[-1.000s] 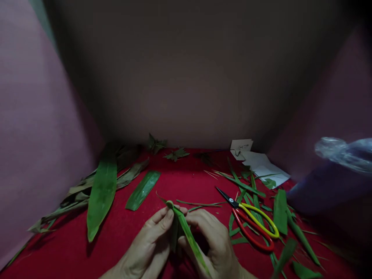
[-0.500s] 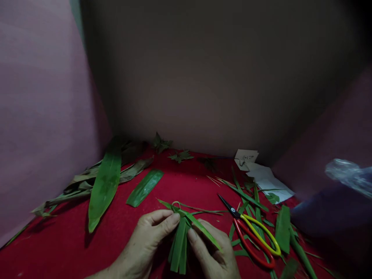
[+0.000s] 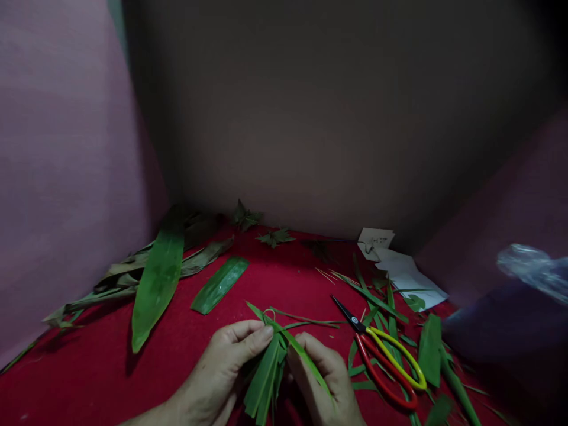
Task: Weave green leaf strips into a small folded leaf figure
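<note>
Green leaf strips [image 3: 265, 378], partly behind fingers [image 3: 251, 342]

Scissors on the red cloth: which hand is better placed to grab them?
Right, probably. The scissors lie just beside the right hand; the left hand pinches the leaf bundle near its loop and would have to cross over.

Place: small handicraft corner for leaf-work. Evidence: red cloth-covered surface [image 3: 110, 378] boxed in by plain pink panels [image 3: 66, 148]; long leaves [image 3: 157, 281], leaf strips [image 3: 264, 378], red-and-yellow scissors [image 3: 386, 355] and paper sheets [image 3: 408, 275] scattered across it.
</note>
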Available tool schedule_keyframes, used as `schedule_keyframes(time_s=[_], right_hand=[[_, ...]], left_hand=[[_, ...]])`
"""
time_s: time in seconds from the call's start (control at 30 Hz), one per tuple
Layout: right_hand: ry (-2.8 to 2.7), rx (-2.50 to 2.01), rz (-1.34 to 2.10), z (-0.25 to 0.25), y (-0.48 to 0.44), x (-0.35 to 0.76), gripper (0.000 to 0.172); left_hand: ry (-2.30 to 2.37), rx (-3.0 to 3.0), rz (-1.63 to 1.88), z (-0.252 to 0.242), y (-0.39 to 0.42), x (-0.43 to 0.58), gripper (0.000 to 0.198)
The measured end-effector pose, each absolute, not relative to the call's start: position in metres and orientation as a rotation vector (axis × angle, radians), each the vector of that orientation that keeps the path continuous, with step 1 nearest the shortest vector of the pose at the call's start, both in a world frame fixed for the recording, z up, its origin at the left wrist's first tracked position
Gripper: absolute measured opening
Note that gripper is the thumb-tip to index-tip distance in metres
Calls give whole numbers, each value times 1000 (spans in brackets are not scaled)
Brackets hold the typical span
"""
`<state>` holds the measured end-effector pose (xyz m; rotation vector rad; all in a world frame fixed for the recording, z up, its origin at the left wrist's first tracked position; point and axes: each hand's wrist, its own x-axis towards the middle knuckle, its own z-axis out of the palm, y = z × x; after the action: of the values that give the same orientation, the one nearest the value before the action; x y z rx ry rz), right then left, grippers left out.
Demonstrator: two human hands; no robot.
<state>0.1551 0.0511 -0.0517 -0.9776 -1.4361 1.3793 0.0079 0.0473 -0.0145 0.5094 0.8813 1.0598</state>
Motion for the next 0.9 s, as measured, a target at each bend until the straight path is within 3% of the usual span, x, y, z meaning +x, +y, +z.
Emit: schedule_keyframes(time_s=[0.53,0.9], right_hand=[[-1402,-1011,1312,-53,53,151,44],[-1483,-963,1247,-66,53,150,35]], left_hand=[[905,476,1074,-17,51,7,14],[943,481,1085,-19,49,6,14]])
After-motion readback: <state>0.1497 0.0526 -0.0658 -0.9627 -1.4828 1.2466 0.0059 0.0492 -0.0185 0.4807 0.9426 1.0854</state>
